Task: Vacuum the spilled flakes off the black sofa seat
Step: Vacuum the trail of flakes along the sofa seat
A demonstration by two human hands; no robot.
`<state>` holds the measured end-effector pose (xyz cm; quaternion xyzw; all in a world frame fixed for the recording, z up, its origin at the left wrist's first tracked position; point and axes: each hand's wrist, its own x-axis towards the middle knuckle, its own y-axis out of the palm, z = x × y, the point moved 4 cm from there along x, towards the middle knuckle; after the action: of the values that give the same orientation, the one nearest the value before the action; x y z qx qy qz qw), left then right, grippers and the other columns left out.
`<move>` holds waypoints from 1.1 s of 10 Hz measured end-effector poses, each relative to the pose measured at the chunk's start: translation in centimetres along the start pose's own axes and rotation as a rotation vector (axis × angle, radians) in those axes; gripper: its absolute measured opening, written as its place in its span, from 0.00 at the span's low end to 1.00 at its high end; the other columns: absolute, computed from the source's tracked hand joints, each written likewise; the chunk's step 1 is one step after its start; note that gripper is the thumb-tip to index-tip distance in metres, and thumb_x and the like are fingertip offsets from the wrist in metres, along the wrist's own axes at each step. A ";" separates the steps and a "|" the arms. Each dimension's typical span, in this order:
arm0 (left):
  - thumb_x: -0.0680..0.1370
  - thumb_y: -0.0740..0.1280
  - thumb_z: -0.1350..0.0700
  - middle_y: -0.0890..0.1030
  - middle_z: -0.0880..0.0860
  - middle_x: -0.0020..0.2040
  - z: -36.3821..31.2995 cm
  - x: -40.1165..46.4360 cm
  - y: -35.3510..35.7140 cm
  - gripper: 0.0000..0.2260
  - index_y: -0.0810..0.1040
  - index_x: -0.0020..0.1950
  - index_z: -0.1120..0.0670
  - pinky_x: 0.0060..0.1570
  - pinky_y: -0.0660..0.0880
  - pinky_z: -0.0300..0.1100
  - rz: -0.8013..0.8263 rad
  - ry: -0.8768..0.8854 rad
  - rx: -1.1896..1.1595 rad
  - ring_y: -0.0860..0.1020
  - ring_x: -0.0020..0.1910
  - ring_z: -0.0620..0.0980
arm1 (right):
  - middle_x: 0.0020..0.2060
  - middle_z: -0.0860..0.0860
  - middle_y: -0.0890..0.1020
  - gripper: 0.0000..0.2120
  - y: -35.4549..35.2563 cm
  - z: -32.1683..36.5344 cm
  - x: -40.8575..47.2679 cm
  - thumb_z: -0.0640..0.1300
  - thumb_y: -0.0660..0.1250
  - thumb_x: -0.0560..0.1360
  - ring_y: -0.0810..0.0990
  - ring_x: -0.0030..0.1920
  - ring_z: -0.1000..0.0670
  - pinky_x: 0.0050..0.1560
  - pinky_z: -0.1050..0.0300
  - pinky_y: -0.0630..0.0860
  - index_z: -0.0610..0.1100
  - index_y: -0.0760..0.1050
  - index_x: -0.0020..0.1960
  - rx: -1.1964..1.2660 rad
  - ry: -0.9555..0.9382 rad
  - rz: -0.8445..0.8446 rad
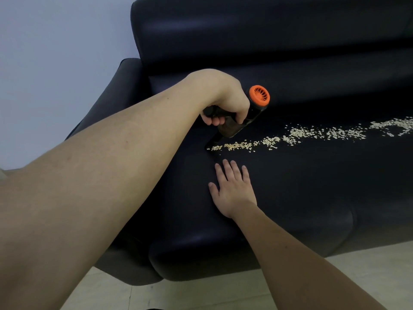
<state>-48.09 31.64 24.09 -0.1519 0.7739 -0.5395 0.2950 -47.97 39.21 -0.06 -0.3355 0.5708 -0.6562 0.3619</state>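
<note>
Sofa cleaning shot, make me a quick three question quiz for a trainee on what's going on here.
1. True or false: the right hand grips the vacuum.
2. Where does the nozzle sit along the flakes? A: at the trail's left end; B: at its middle; C: at its right end.
3. Fill in: the right hand lies flat on the ____ in front of the flakes.

Key
1. False: the left hand grips it; the right hand holds nothing.
2. A: the nozzle meets the trail's left end, and the flakes run off to the right.
3. seat
</note>
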 end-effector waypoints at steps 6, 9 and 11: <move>0.78 0.69 0.53 0.80 0.55 0.38 -1.9 -1.0 0.2 0.08 0.76 0.47 0.57 0.32 0.77 0.42 0.022 0.029 0.013 0.77 0.29 0.49 | 0.82 0.48 0.44 0.32 0.0 0.0 -0.1 0.60 0.41 0.83 0.39 0.81 0.46 0.79 0.43 0.36 0.48 0.42 0.83 0.010 -0.002 -0.009; 0.78 0.69 0.52 0.79 0.54 0.37 -3.4 -1.1 0.6 0.09 0.76 0.47 0.57 0.29 0.76 0.40 0.033 0.046 0.029 0.77 0.27 0.48 | 0.80 0.45 0.52 0.31 -0.1 0.1 -0.5 0.60 0.43 0.83 0.45 0.81 0.45 0.79 0.43 0.39 0.47 0.46 0.83 0.035 -0.002 -0.055; 0.78 0.69 0.53 0.79 0.54 0.37 -4.1 -1.3 0.9 0.09 0.75 0.47 0.57 0.29 0.76 0.40 0.041 0.051 0.048 0.77 0.26 0.48 | 0.79 0.45 0.55 0.31 -0.1 0.1 -0.6 0.59 0.44 0.84 0.46 0.80 0.45 0.79 0.44 0.38 0.47 0.47 0.83 0.050 -0.002 -0.067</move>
<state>-49.57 35.77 24.60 -0.1150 0.7710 -0.5554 0.2895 -47.61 39.74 0.05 -0.3460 0.5420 -0.6819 0.3486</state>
